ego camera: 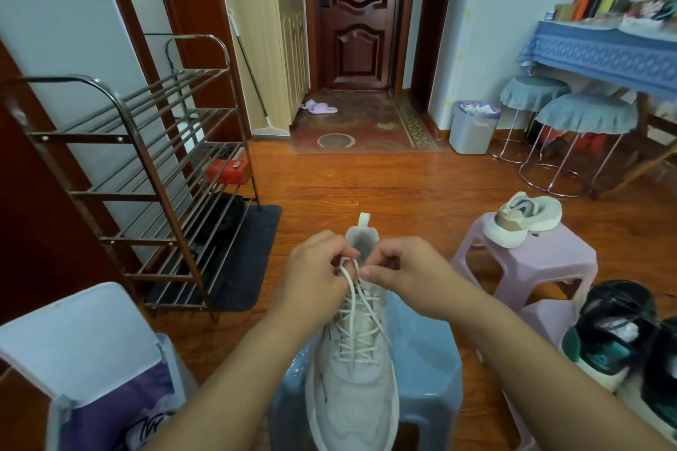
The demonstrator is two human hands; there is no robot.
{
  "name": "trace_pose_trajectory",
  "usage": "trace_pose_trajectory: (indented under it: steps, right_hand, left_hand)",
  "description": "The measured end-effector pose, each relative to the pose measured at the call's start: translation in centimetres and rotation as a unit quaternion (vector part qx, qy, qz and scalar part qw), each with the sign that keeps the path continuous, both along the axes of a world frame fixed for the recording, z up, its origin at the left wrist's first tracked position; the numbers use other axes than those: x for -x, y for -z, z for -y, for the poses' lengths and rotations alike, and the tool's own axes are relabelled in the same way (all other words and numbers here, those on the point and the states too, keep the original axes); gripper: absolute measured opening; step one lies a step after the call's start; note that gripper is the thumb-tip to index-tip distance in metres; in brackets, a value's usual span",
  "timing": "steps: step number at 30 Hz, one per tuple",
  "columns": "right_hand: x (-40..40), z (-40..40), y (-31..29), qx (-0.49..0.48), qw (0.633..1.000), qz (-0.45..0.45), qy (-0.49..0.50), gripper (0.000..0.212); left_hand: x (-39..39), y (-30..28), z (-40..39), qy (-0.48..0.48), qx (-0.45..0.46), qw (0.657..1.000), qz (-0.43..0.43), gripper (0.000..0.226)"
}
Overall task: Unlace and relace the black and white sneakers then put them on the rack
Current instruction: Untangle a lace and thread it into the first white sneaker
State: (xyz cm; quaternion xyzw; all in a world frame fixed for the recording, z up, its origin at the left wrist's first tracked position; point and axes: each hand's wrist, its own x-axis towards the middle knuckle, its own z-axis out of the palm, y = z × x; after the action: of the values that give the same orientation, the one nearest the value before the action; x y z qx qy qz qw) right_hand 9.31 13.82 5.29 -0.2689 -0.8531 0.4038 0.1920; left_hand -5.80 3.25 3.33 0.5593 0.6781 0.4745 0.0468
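A white sneaker lies on a blue plastic stool in front of me, heel end away from me. My left hand and my right hand meet at the top of its tongue, each pinching the white lace near the top eyelets. A second white sneaker sits on a pink stool to the right. Two black and white sneakers with teal trim stand at the right edge. The metal shoe rack stands at the left.
A white bin with a purple bag is at the lower left. A dark mat lies under the rack. Farther off are a grey waste bin, two round stools, a blue-clothed table and a door.
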Motion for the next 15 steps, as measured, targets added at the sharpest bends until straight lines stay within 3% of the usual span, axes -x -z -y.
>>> trace_pose_trajectory:
  steps: [4, 10, 13, 15]
  right_hand:
    - [0.2, -0.3, 0.2, 0.102, 0.992, -0.069, 0.009, 0.016]
    - [0.5, -0.9, 0.9, 0.094, 0.992, -0.08, -0.001, 0.012]
    - [0.1, -1.5, 1.6, -0.115, 0.993, -0.036, 0.008, 0.011]
    - [-0.4, -2.2, 1.7, -0.243, 0.97, 0.01, 0.0, 0.012]
  left_hand:
    - [0.1, 0.6, -0.4, 0.033, -0.083, 0.993, -0.072, 0.016]
    - [-0.3, -0.2, 0.0, 0.02, -0.075, 0.997, 0.001, 0.019]
    - [0.3, -0.9, 0.7, 0.0, 0.014, 0.989, 0.145, 0.021]
    - [2.0, -1.3, 1.9, -0.02, 0.103, 0.949, 0.297, 0.026]
